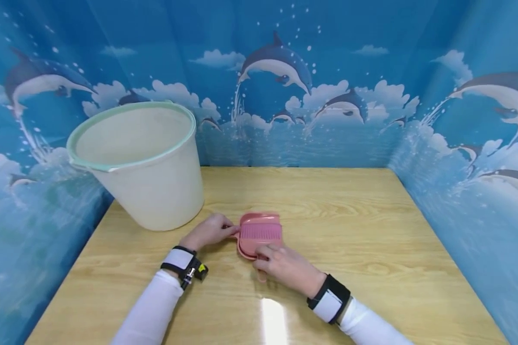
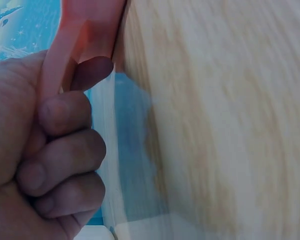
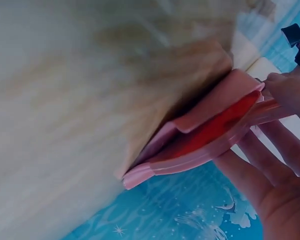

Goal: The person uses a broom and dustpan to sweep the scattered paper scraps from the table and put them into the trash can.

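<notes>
A small pink dustpan [image 1: 243, 250] lies on the table in the head view. In its pan sits a brush [image 1: 261, 232] with a ribbed magenta band like bristles. My left hand [image 1: 209, 231] curls round the dustpan's handle [image 2: 60, 65] on the left side, fingers wrapped in the left wrist view. At the near edge, my right hand [image 1: 287, 267] pinches the brush by its base, and a pink handle end [image 1: 261, 276] shows below the fingers. The right wrist view shows its other fingers [image 3: 270, 160] rather straight, their tips hidden behind the pink rim.
A large white bucket [image 1: 155, 191] with a pale green rim stands at the back left, close to the left hand. The wood-grain table [image 1: 349, 225] is bordered by a blue dolphin-print curtain [image 1: 259, 139] at the back and both sides.
</notes>
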`<state>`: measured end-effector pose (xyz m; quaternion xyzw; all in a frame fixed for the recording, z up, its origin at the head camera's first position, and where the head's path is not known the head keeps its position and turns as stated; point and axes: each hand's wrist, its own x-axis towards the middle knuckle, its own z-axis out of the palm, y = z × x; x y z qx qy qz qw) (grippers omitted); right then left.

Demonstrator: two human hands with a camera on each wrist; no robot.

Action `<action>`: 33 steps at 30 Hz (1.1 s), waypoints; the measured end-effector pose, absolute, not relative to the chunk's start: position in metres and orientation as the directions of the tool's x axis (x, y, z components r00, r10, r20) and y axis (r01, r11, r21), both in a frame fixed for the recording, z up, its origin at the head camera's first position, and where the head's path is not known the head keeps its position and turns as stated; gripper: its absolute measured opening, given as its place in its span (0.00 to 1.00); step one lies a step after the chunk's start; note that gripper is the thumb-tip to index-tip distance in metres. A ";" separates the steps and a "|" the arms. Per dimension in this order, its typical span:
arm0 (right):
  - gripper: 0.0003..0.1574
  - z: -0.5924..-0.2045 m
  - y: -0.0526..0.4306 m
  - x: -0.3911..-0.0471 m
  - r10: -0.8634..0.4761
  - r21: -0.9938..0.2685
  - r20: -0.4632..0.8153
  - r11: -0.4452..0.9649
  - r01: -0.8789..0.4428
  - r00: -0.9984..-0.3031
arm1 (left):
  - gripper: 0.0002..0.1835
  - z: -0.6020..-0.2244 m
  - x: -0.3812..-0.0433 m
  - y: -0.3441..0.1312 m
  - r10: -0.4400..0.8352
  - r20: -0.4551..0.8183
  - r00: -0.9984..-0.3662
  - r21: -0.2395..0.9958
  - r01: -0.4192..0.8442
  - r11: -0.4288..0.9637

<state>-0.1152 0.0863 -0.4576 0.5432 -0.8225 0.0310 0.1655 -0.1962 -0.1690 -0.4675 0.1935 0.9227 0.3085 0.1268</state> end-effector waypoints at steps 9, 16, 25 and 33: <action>0.10 -0.460 0.091 -0.113 -0.872 0.063 0.273 0.438 -0.897 -0.406 | 0.14 -0.468 -0.199 -0.161 0.435 -0.107 -0.894 0.599 0.291 0.745; 0.16 -0.461 0.088 -0.112 -0.858 0.007 0.247 0.466 -0.885 -0.450 | 0.13 -0.469 -0.196 -0.163 0.415 -0.120 -0.902 0.598 0.268 0.755; 0.26 -0.465 0.097 -0.116 -0.864 -0.020 0.314 0.407 -0.913 -0.392 | 0.14 -0.470 -0.193 -0.159 0.377 -0.135 -0.916 0.581 0.235 0.779; 0.32 -0.462 0.104 -0.113 -0.871 -0.035 0.317 0.384 -0.923 -0.375 | 0.22 -0.464 -0.188 -0.157 0.345 -0.113 -0.932 0.608 0.210 0.766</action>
